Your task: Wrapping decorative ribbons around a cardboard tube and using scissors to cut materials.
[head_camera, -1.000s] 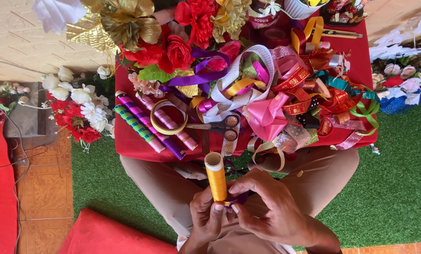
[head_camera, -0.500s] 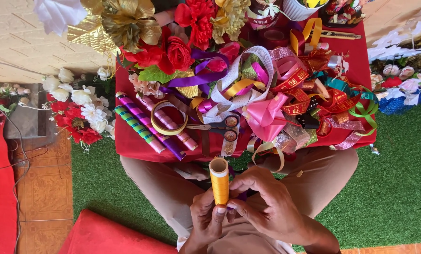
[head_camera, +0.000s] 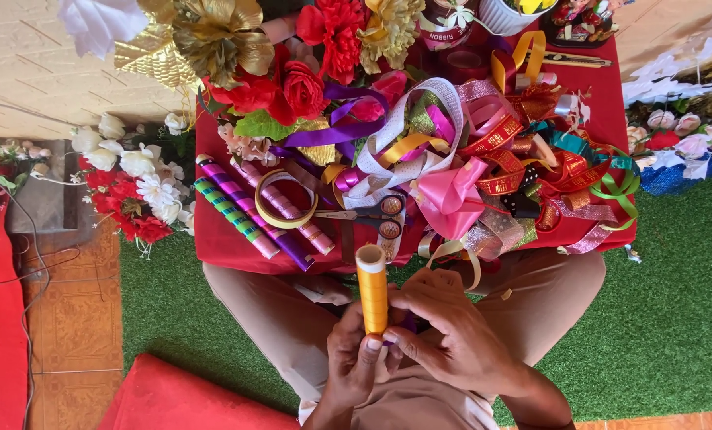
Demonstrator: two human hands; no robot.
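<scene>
While both hands, left hand (head_camera: pixel 354 358) and right hand (head_camera: pixel 451 338), pinch the upright orange thread spool (head_camera: pixel 372 288) below the scissors (head_camera: pixel 372 215), it could slip and topple.

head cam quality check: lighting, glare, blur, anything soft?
Head view: even, soft light, no hard shadows; slight sheen on the gold foil flower; orange spool, left hand and right hand sharp; mild wide-angle stretch at the edges.
</scene>
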